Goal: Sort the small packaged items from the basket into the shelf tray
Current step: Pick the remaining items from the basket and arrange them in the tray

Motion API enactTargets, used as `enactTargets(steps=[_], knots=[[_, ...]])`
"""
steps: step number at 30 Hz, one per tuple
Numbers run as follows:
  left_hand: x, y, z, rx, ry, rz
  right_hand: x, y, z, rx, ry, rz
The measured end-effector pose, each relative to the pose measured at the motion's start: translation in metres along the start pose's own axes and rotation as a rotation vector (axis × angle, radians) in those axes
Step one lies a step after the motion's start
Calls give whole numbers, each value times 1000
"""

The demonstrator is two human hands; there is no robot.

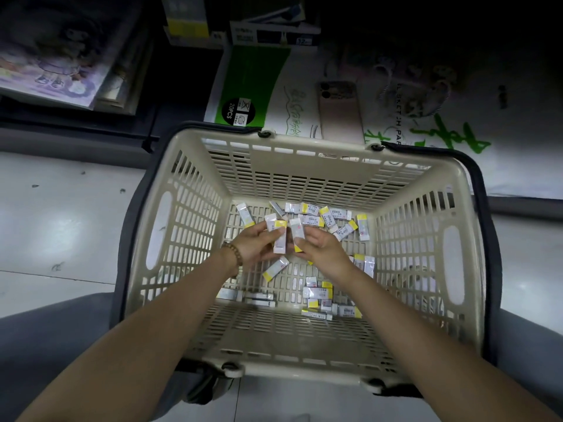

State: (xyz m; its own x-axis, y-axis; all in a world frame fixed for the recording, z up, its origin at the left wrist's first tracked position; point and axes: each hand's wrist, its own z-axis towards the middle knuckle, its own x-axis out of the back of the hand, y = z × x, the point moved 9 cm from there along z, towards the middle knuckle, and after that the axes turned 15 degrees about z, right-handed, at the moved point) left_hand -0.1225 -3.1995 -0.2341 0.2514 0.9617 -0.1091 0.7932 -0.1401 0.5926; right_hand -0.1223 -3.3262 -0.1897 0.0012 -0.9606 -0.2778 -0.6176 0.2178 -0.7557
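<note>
- Head view: gathering step; both hands are working inside the basket [316, 147].
- Left hand [254, 243] is gripping stacked packets [280, 242]; right hand [320, 243] fingers are pinching another packet [297, 234].
- Loose packets [338, 216] are lying across the basket floor.
- Next: likely lifting the handful toward the shelf tray, which is out of view.

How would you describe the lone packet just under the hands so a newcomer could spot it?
Look into the beige basket. On its bottom, just below the left hand, one small white packet lies slanted. Unlike the packets heaped along the far and near walls, it lies alone, yellow end toward the lower left.
</note>
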Motion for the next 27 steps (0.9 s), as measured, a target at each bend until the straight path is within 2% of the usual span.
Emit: enactTargets(steps=[5,10,13,15,17,21,25,27], knots=[[13,-10,2,33,49,15,18,4,-3,-37,183,138],[15,-3,3,-15,58,-3,7,10,1,-66,97,83],[22,-3,4,-6,88,-55,17,0,4,-1,163,28],[28,-2,2,-6,138,-77,23,-7,3,6,174,104],[30,4,-3,-23,155,-86,24,-17,2,32,140,145],[25,13,-6,-36,83,-93,25,-41,0,81,54,-41],[25,14,-9,-4,42,85,17,-54,-3,55,-75,-222],[25,20,-12,-62,35,195,13,-58,-6,55,-93,-239]])
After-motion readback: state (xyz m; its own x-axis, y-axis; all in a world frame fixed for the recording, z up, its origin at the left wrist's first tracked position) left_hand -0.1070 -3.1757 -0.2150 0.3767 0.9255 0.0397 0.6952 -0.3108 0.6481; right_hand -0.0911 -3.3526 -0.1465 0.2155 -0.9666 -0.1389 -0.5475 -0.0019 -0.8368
